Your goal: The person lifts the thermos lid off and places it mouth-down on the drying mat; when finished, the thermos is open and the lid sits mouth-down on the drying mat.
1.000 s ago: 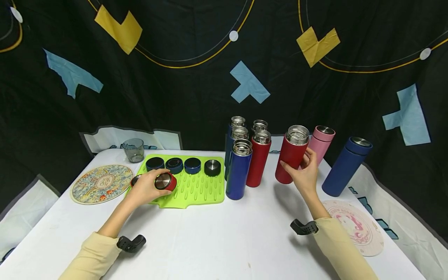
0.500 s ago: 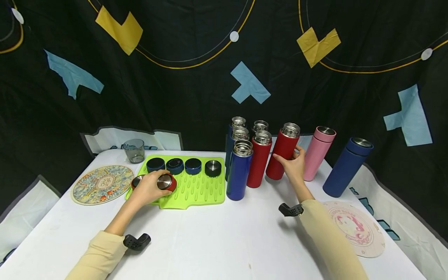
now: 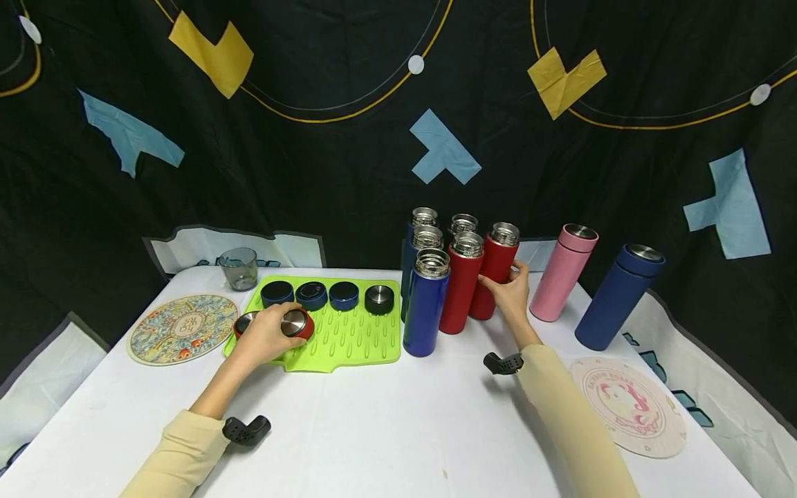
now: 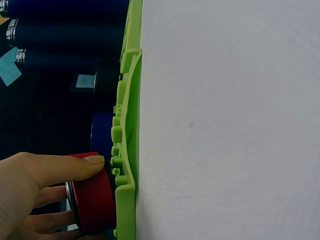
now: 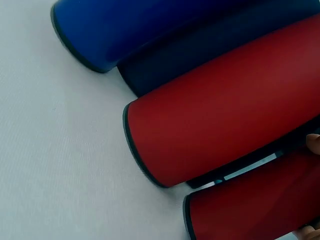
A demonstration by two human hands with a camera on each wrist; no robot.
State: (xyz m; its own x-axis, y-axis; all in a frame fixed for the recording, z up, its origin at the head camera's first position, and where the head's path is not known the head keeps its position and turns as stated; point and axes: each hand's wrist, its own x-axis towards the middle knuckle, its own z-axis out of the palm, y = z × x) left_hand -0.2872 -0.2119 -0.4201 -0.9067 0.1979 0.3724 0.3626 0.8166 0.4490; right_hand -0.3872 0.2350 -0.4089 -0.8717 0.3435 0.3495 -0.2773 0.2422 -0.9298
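Note:
My left hand [image 3: 269, 337] grips a red bottle lid [image 3: 297, 324] with a steel top, low over the green drying mat [image 3: 349, 346]. In the left wrist view the thumb lies on the red lid [image 4: 94, 200], which sits right at the mat's edge. My right hand [image 3: 512, 297] holds a lidless red thermos bottle [image 3: 495, 273] between thumb and fingers. That bottle stands upright just right of another open red thermos [image 3: 461, 290]. In the right wrist view the held red bottle [image 5: 250, 200] has its base near the white tabletop.
Open blue bottles [image 3: 426, 311] stand left of the red ones. A lidded pink thermos [image 3: 563, 273] and a lidded navy thermos [image 3: 619, 297] stand at right. Several lids, one a black lid [image 3: 378, 299], sit on the mat. A glass [image 3: 239, 268] and round placemat [image 3: 183, 328] lie left.
My right hand has carried the red bottle leftward, away from the pink thermos and in beside the other red bottle. The left hand has stayed nearly still on the red lid.

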